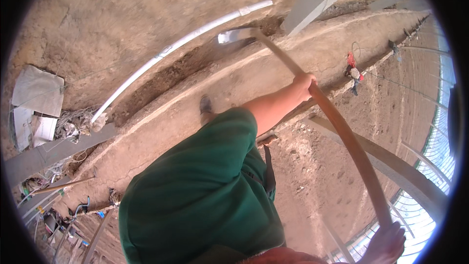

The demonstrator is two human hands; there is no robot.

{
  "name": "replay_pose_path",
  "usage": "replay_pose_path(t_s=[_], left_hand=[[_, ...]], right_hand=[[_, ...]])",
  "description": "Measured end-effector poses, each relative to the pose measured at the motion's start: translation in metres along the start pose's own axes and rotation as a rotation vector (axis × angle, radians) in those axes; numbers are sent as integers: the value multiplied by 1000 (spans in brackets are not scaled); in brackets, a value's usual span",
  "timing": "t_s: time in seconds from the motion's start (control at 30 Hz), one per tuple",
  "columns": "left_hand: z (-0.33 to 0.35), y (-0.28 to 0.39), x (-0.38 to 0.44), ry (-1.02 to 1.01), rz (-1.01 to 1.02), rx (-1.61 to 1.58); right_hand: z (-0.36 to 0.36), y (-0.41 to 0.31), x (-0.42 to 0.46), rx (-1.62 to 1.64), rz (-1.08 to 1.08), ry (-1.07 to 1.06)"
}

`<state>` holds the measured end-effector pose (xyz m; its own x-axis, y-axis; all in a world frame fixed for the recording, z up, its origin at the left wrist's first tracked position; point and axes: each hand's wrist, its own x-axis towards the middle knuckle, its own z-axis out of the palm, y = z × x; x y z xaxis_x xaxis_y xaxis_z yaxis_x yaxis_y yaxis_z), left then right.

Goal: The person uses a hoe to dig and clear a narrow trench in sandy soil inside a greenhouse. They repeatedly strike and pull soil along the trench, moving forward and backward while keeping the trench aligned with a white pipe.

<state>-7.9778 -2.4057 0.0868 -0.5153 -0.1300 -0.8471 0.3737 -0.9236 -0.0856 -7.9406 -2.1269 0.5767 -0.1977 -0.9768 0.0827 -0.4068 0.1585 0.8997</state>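
A hoe with a long curved wooden handle (340, 121) stretches from the lower right up towards the top centre. My left hand (305, 83) is closed around the handle at about its middle. At the butt end, my right hand (384, 244) is wrapped on the wood, partly cut by the lower rim. The hoe's metal head (234, 36), blurred and shiny at its tip, is over a narrow soil trench (190, 64). Beside the trench runs a long earthen ledge (234, 84), where one shoe (206, 104) of mine shows. My green shirt hides much of the ground below.
A white plastic pipe (205, 33) lies along the trench's far side. Grey posts (315, 2) slant beside it and at the lower right (395, 165). Sacking (38, 90) and scraps lie at the left. Red and dark cloth (352, 69) hangs at the ledge's lower edge.
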Motion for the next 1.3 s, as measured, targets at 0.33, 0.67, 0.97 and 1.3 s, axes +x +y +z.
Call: replay_pose_path(t_s=[0.33, 0.67, 0.97, 1.3], left_hand=[[-107, 40, -68, 70, 110, -284], [-288, 86, -75, 319, 258, -216], [-416, 129, -113, 605, 326, -229], [-549, 145, -115, 587, 304, -428]], right_hand=[[77, 32, 93, 148, -164, -63], [91, -107, 148, 372, -453, 90], [59, -227, 155, 484, -527, 77], [16, -304, 121, 688, -514, 128]])
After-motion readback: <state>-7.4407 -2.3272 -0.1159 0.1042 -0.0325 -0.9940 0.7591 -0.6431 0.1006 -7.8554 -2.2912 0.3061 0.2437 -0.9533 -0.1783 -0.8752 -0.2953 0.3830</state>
